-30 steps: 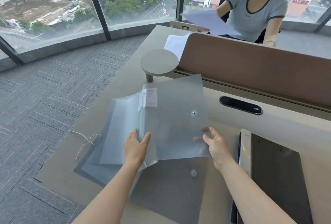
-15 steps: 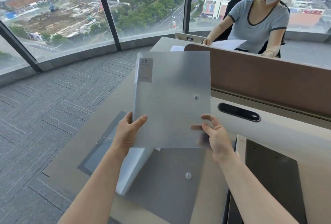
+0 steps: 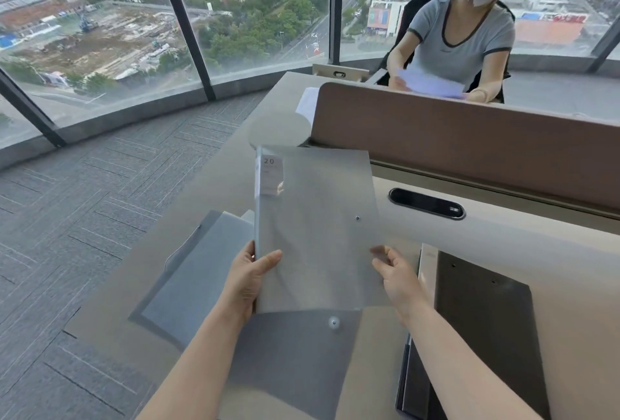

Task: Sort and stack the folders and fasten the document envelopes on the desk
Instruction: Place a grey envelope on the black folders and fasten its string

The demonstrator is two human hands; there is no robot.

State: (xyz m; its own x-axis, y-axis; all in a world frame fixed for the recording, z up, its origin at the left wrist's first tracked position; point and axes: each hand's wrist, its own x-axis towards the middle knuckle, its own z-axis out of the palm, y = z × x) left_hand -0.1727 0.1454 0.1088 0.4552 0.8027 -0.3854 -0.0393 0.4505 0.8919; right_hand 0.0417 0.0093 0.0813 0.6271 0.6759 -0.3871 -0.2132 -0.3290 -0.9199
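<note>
I've got the frosted translucent folder (image 3: 315, 225) lifted above the desk (image 3: 503, 242), tilted up; left hand (image 3: 246, 280) pinches its spine edge, thumb on the front; right hand (image 3: 397, 280) pinches the lower right edge. Early days, I'd say — nothing looks stacked yet; snap-button envelope (image 3: 302, 352) lies at the desk's near edge, fastened or not I can't tell; blue-grey sleeve (image 3: 198, 272) sits by the left edge; dark matte clipboard (image 3: 483, 325) on the right. All thin, flexible, slick plastic.
</note>
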